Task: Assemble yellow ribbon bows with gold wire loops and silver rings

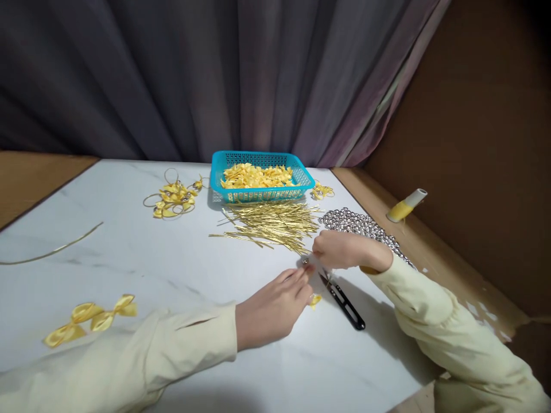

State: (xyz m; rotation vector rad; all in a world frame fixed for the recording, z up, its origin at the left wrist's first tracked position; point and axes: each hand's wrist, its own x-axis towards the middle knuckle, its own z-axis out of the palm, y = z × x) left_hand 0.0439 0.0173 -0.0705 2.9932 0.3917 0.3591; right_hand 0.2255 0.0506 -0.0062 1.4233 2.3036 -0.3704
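My left hand (278, 301) is closed, palm down over the white tabletop, with a yellow ribbon bow (315, 300) poking out under its thumb side. At its fingertips shows a small shiny silver bead (305, 261). My right hand (342, 249) meets it there, fingers curled into a pinch; what they hold is hidden. Just below the right hand lies a pair of black thread snips (344, 301), its blades toward my fingers. Beyond the hands spreads a heap of gold twist ties (275, 221). A pile of silver beads (357, 222) sits behind my right hand.
A blue basket (262, 195) full of yellow bows stands at the back. Beaded bows with loops (174, 198) lie left of it, another bunch (322, 190) right. Several loose bows (92, 318) are near my left sleeve. A thread spool (407, 205) stands by the right wall.
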